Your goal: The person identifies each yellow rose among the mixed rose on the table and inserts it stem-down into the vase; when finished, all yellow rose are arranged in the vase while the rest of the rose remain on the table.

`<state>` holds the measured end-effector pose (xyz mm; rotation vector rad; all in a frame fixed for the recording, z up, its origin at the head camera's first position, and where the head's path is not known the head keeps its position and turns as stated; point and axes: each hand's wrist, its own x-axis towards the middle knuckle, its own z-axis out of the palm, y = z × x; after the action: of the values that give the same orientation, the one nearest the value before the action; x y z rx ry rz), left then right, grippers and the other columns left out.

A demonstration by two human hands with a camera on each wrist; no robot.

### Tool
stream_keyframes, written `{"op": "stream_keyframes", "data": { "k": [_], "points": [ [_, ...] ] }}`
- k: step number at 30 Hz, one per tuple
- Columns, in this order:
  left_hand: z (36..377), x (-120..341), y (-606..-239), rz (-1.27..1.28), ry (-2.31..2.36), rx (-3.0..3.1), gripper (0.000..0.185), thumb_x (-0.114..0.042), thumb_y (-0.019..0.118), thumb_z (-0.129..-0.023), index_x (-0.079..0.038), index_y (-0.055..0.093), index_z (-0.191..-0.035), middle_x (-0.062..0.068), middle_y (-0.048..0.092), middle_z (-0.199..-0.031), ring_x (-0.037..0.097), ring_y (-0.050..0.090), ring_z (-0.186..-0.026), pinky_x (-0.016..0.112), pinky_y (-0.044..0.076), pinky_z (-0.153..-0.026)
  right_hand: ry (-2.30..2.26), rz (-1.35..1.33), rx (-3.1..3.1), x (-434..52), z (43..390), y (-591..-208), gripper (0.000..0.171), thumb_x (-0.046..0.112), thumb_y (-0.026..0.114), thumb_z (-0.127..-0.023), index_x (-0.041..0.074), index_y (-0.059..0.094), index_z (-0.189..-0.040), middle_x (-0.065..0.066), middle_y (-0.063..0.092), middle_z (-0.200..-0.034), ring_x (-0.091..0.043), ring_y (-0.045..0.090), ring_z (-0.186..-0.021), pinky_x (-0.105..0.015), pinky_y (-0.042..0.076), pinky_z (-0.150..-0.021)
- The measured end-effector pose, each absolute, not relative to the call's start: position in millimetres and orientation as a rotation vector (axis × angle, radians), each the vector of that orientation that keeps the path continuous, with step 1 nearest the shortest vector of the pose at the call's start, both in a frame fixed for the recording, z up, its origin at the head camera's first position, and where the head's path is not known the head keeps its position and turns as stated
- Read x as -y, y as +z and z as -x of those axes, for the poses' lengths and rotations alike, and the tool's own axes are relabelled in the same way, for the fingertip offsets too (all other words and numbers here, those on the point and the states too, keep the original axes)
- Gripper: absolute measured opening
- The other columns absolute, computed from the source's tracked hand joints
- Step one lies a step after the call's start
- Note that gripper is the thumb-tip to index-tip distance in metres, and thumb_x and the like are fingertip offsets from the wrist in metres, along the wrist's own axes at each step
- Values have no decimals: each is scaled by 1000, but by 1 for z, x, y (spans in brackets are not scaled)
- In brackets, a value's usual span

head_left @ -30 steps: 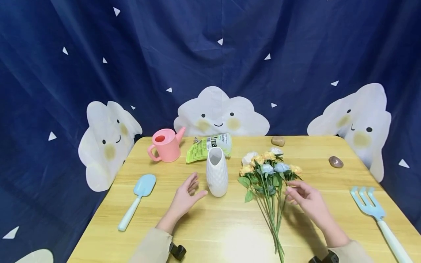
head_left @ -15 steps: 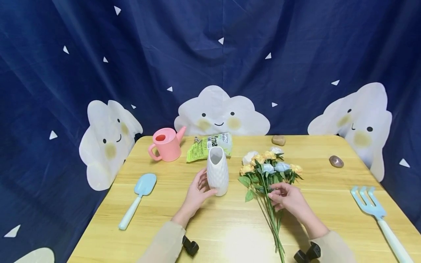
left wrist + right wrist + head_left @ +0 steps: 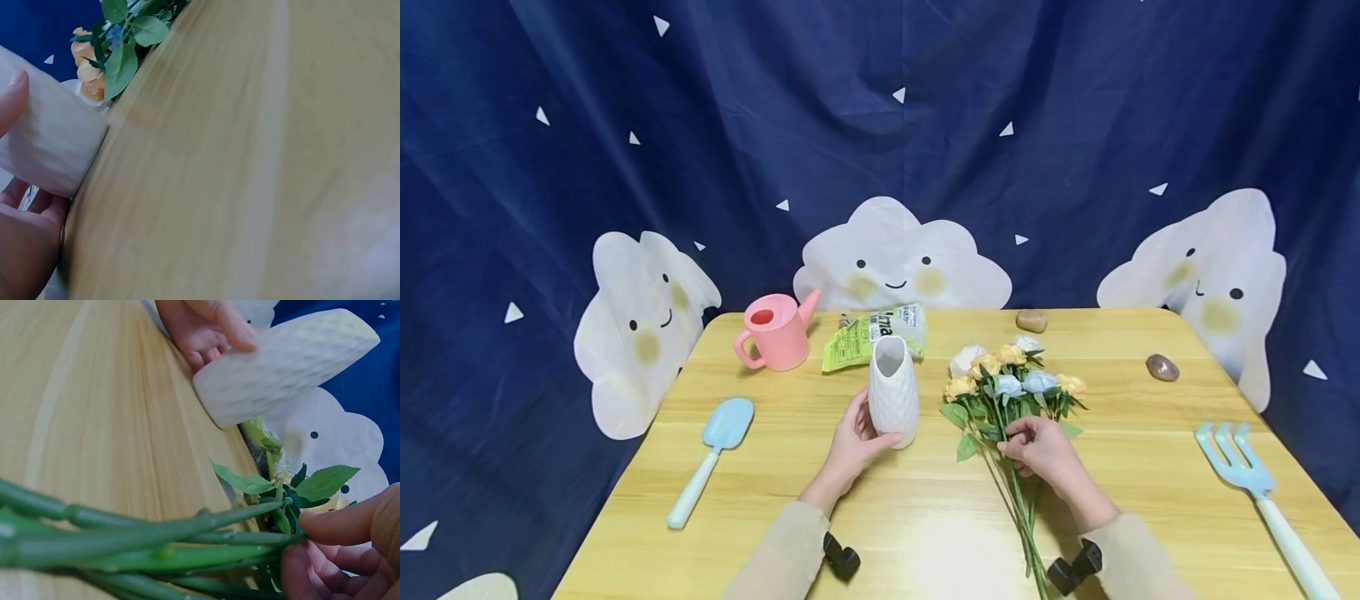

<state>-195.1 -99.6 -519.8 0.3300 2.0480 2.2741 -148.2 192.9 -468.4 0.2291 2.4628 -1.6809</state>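
Note:
A white textured vase point(image 3: 895, 396) stands upright mid-table. My left hand point(image 3: 848, 454) holds its lower part, thumb across the front and fingers round the left side; in the left wrist view the thumb lies on the vase wall point(image 3: 53, 134). To the right lies a bunch of artificial flowers point(image 3: 1009, 385), with white, yellow and blue heads and long green stems point(image 3: 156, 540). My right hand point(image 3: 1043, 454) pinches a stem just below the leaves, between thumb and fingers. The other fingers are curled beneath and partly hidden.
A pink watering can point(image 3: 781, 333) and a green-and-white bag point(image 3: 868, 337) stand behind the vase. A blue trowel point(image 3: 718, 446) lies left, a blue hand fork point(image 3: 1251, 483) right. Two stones, one tan point(image 3: 1032, 320) and one brown point(image 3: 1162, 367), lie at the back right.
My left hand has moved right from beside the vase and taken hold of it. My right hand has moved left from the bunch's right edge onto the stems.

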Motion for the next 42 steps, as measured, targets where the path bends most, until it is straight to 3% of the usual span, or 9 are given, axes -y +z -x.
{"op": "stream_keyframes", "data": {
  "k": [7, 16, 23, 28, 36, 42],
  "points": [
    [196, 102, -523, -327, 2260, -2008, 89, 2, 78, -70, -13, 30, -144, 12, 40, -141, 26, 38, -128, 35, 31, -106, -1762, -231, -2393, -196, 149, -464, 27, -4, 65, -78, -11, 53, -100, -8, 55, -75, -20, 55, -55, -37, 55, -52],
    [196, 102, -525, -372, 2257, -2051, 86, -5, 79, -71, -16, 32, -143, 10, 42, -139, 25, 41, -126, 34, 33, -104, -1933, -115, -2324, -213, 150, -432, 37, -4, 61, -83, -15, 45, -115, -8, 56, -80, -17, 57, -60, -36, 56, -56],
    [194, 101, -523, -330, 2261, -2062, 87, -7, 81, -69, -21, 35, -141, 6, 44, -138, 22, 41, -126, 33, 34, -104, -2047, 32, -2335, -219, 154, -398, 30, -3, 62, -85, -11, 47, -109, -10, 56, -85, -17, 58, -62, -36, 57, -57],
    [195, 101, -523, -324, 2265, -2050, 86, -3, 80, -70, -21, 34, -141, 6, 43, -140, 20, 39, -128, 33, 33, -105, -2103, 102, -2334, -211, 163, -378, 25, 1, 63, -86, -4, 49, -106, -8, 56, -86, -20, 61, -65, -36, 57, -61],
    [186, 102, -501, -340, 2253, -2035, 84, 1, 77, -72, -11, 32, -142, 14, 42, -140, 26, 38, -129, 38, 32, -105, -2270, 187, -2304, -180, 184, -352, 25, -4, 62, -85, -5, 51, -107, -4, 61, -81, -19, 62, -65, -37, 57, -59],
    [191, 102, -518, -322, 2267, -2018, 85, -1, 78, -72, -14, 31, -141, 14, 45, -137, 24, 39, -128, 37, 33, -105, -2289, 302, -2371, -157, 196, -333, 22, -1, 64, -85, -2, 54, -105, -7, 62, -81, -18, 61, -63, -37, 57, -57]
  ]
}}
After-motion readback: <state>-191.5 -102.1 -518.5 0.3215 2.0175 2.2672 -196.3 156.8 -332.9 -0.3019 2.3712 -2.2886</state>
